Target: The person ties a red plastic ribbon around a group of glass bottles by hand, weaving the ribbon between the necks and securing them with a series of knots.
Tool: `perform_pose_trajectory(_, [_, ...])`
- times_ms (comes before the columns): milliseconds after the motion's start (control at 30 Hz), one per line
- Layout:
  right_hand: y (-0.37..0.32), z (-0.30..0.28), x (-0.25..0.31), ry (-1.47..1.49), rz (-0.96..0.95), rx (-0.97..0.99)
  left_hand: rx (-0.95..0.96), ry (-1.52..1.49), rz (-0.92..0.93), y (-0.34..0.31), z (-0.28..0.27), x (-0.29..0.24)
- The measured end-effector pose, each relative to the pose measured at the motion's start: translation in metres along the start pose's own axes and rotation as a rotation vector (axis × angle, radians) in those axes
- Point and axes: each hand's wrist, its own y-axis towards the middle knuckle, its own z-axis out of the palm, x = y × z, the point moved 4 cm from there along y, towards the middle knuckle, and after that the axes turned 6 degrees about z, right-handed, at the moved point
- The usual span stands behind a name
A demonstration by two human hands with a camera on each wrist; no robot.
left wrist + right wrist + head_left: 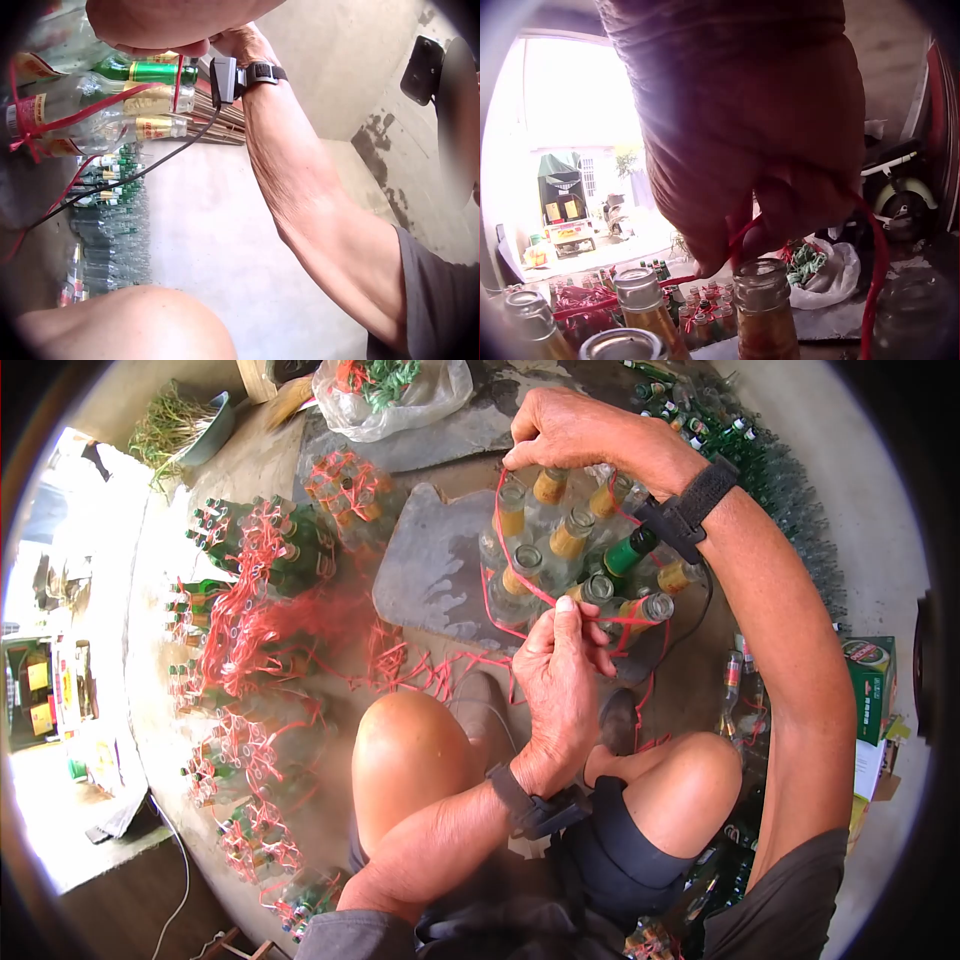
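A cluster of glass bottles (570,550) stands on a grey slab (430,560) in front of my knees; most are clear with gold neck labels and one is green. A red string (497,520) loops around their necks. My left hand (562,660) pinches the string at the near side of the cluster. At the far side, my right hand (560,430) pinches the same string above the bottle tops. The right wrist view shows that hand (735,135) gripping the red string (874,277) just over the bottles (761,300). The left wrist view shows the bottles (142,97) with string across them.
Several bundles of bottles tied with red string (260,550) stand in rows at the left. Loose red strings (420,670) lie by my left knee. A plastic bag (390,390) sits at the far side. Loose green bottles (770,470) pile at the upper right, above a green carton (870,680).
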Motion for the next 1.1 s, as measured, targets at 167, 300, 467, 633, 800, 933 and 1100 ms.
perform_pose_trajectory(167, [0.007, 0.0, -0.017, -0.016, -0.076, -0.011, -0.017, 0.002, -0.008, -0.002, -0.001, 0.001])
perform_pose_trajectory(300, [-0.006, -0.012, -0.019, -0.002, 0.01, -0.022, -0.017, 0.028, -0.016, -0.001, -0.001, -0.001])
perform_pose_trajectory(467, [-0.017, -0.025, -0.026, 0.02, 0.039, -0.033, -0.015, 0.049, 0.004, -0.001, -0.002, 0.001])
perform_pose_trajectory(633, [-0.021, -0.025, -0.047, 0.014, 0.05, -0.076, -0.016, 0.053, 0.018, 0.0, -0.003, 0.001])
perform_pose_trajectory(800, [-0.029, -0.025, -0.052, 0.081, 0.106, -0.08, -0.01, 0.072, 0.026, 0.001, -0.004, 0.002])
perform_pose_trajectory(933, [-0.032, -0.023, -0.061, 0.003, 0.15, 0.003, -0.013, 0.07, 0.036, 0.001, -0.005, 0.003])
perform_pose_trajectory(1100, [-0.042, -0.026, -0.072, -0.042, 0.219, 0.055, -0.008, 0.077, 0.035, 0.0, -0.005, 0.002])
